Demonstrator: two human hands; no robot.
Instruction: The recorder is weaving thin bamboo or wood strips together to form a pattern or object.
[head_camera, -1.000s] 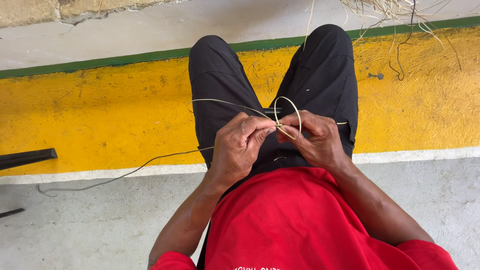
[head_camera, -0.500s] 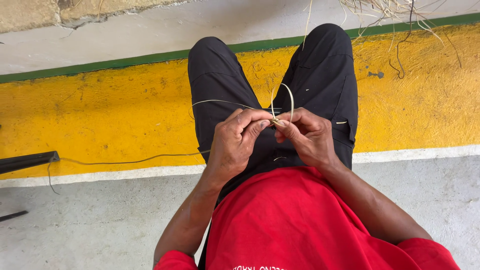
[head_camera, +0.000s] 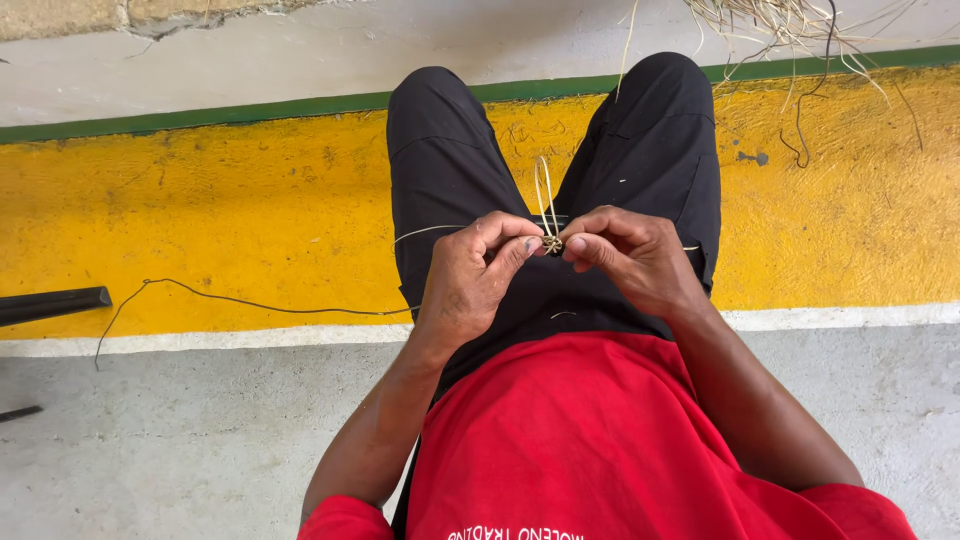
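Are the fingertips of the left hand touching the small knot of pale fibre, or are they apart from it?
Touching. In the head view, the left hand pinches the small knot of the pale fibre strand between thumb and forefinger, with no gap visible.

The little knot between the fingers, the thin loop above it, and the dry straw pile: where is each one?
knot (head_camera: 551, 243), head view, on the small woven lump pinched between both hands.
loop (head_camera: 544, 195), head view, on its left strand.
straw pile (head_camera: 775, 15), head view, on the tangled stalks at top right.
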